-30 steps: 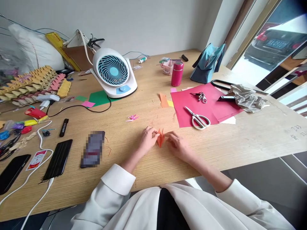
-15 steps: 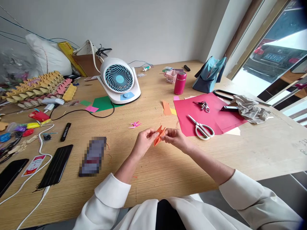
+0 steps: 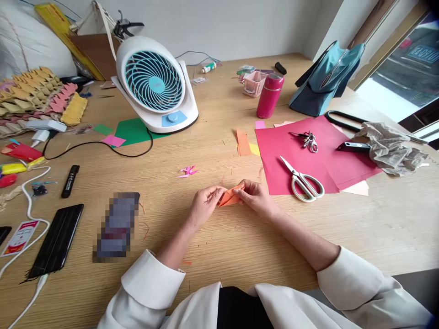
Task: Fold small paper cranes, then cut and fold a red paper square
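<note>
Between my two hands is a small piece of folded orange paper (image 3: 229, 197), held just above the wooden table. My left hand (image 3: 205, 204) pinches its left end with thumb and fingers. At its right end my right hand (image 3: 255, 197) has the thumb on the front face and the fingers behind. The paper's far side is hidden. A small pink folded-paper piece (image 3: 188, 171) lies on the table beyond my left hand. White-handled scissors (image 3: 304, 183) rest on red paper sheets (image 3: 277, 160) to the right of my right hand.
A white fan (image 3: 156, 84) stands at the back left on green paper (image 3: 128, 130). Behind the red sheets are a pink flask (image 3: 270, 96) and a blue bag (image 3: 325, 82). Phones (image 3: 56, 240), a marker (image 3: 70, 181) and a white cable (image 3: 29, 201) lie at left.
The orange paper has turned from an upright, spread position to a flatter one lying sideways between my fingers. My view has moved closer to the table.
</note>
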{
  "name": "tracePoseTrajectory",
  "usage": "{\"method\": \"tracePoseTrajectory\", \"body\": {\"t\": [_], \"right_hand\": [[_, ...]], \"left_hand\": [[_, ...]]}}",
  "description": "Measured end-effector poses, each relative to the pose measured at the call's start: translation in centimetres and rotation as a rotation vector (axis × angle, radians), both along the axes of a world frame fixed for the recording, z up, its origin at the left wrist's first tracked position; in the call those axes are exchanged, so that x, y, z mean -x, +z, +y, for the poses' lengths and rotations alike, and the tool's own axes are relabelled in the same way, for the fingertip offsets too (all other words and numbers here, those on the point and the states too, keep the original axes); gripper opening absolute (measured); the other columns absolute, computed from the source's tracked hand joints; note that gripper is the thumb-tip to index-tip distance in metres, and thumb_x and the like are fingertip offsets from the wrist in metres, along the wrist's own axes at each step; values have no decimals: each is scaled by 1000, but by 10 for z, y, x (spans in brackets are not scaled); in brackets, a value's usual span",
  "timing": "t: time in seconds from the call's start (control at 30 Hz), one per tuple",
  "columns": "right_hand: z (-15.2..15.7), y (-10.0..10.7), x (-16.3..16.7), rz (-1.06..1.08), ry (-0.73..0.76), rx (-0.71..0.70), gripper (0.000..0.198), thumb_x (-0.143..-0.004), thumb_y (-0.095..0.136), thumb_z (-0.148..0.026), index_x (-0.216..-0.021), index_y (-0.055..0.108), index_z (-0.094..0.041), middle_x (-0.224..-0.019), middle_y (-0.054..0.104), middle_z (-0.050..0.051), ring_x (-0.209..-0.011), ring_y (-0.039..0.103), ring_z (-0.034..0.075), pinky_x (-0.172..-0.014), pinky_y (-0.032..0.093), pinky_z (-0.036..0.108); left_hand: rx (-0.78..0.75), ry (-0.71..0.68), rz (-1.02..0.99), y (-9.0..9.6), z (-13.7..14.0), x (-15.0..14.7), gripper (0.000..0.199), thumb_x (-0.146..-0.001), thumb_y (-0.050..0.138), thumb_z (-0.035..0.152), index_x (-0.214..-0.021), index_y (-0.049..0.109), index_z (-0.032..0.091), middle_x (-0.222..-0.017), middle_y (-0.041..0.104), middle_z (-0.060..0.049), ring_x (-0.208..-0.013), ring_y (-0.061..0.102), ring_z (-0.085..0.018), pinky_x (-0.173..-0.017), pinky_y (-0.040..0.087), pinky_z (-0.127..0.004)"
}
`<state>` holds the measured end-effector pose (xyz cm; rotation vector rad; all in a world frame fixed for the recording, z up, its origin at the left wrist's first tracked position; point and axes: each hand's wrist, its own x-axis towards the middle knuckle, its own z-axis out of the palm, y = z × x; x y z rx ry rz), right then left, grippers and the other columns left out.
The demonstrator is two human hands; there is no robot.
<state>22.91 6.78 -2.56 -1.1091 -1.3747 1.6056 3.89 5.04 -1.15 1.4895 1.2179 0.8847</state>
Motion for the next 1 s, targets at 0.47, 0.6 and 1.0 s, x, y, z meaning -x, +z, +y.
{"method": "tracePoseTrajectory", "body": {"t": [0.47, 0.6, 1.0], "right_hand": [[-8, -3, -5, -51, 91, -51, 37, -86, 67, -55, -83, 59, -19, -70, 65, 2, -61, 55, 14, -59, 42, 27], [-10, -5, -4, -66, 80, -71, 35, -88, 66, -52, -81, 58, -18, -66, 61, 0, -60, 53, 13, -57, 40, 26], [-13, -2, -3, -92, 16, -27, 38, -86, 66, -55, -78, 52, -20, -63, 58, -1, -54, 48, 11, -51, 35, 25]], "left_hand": [[18, 18, 164, 2, -10, -7, 16, -82, 66, 31, -76, 65, 17, -66, 59, 3, -61, 50, -11, -58, 37, -20], [-8, 47, 77, 2, -11, -6, 23, -87, 62, 36, -75, 63, 17, -69, 63, 0, -62, 54, -12, -59, 41, -21], [28, 23, 21, -1, -13, -5, 25, -91, 58, 42, -88, 63, 17, -80, 64, -2, -71, 59, -14, -59, 47, -21]]}}
